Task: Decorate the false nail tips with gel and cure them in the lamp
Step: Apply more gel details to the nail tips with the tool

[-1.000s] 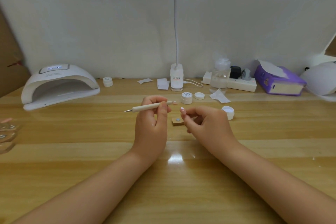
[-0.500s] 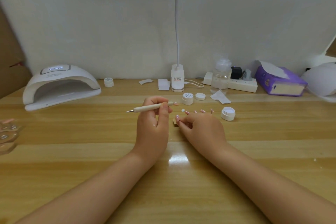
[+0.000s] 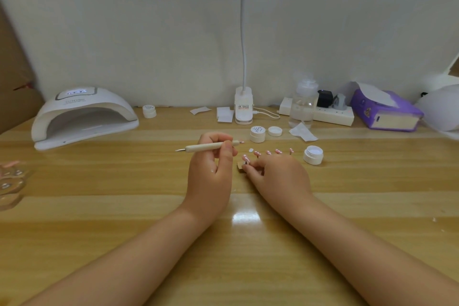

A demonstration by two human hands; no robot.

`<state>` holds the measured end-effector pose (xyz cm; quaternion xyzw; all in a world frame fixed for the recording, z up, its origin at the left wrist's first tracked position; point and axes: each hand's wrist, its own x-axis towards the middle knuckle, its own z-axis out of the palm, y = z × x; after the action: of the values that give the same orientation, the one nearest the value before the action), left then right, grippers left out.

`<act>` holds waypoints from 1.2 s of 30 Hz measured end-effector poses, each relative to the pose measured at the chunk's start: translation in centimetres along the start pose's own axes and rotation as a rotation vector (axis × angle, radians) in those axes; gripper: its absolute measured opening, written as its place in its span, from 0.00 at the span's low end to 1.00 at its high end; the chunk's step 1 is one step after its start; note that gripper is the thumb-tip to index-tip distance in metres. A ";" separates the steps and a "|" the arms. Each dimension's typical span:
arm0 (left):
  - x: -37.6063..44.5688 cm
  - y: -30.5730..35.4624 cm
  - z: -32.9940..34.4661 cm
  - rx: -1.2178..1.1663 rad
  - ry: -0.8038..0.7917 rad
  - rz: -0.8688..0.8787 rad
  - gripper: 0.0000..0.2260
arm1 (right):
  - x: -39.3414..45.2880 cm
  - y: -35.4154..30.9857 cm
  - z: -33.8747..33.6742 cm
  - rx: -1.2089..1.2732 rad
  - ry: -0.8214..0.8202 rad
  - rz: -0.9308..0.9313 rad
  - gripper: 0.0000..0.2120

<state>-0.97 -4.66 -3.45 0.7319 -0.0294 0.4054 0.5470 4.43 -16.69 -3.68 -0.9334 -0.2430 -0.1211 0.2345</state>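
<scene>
One tip (image 3: 245, 158) is pinched on a small block (image 3: 240, 166) by the right hand (image 3: 278, 176). The pen (image 3: 211, 146) is gripped in the left hand (image 3: 210, 171), just left of the block. More tips (image 3: 272, 152) are lined up behind the block. The block should be kept flat and still while gel is dabbed gently.

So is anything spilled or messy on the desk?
Nothing looks spilled. Two gel jars stand open, one lid lying beside them, and small paper scraps are scattered near the desk lamp base. That looks like ordinary work clutter.
</scene>
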 end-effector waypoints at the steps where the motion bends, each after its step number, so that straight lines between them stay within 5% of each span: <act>1: 0.0 0.0 0.0 0.001 0.001 0.000 0.03 | -0.2 0.0 -0.2 -0.004 0.013 0.002 0.15; 6: 0.0 0.0 -0.1 -0.010 0.007 -0.009 0.03 | -0.3 0.4 -2.5 0.107 0.126 0.038 0.16; 10: 0.0 0.2 -0.2 -0.017 0.000 -0.015 0.03 | 0.8 3.1 -5.0 0.117 0.354 0.021 0.06; 12: -0.1 0.2 -0.2 -0.018 -0.005 -0.017 0.04 | 1.4 5.3 -5.7 0.019 0.440 -0.024 0.11; 17: -0.1 0.3 -0.3 -0.019 -0.009 -0.025 0.03 | 1.8 9.5 -5.1 -0.010 0.180 0.231 0.37; 20: -0.1 0.3 -0.2 -0.020 -0.012 -0.028 0.03 | 1.9 10.3 -4.4 -0.036 0.019 0.352 0.43; 27: -0.1 0.3 -0.2 -0.019 -0.018 -0.029 0.03 | 2.0 10.6 -3.9 -0.053 0.049 0.318 0.18; 36: -0.3 0.5 -0.2 -0.045 -0.031 -0.010 0.03 | 1.9 9.5 -4.1 0.130 0.319 0.089 0.15</act>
<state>-1.50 -4.79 -3.23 0.7257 -0.0431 0.3904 0.5649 10.41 -25.33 -3.07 -0.8951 -0.1682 -0.2414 0.3350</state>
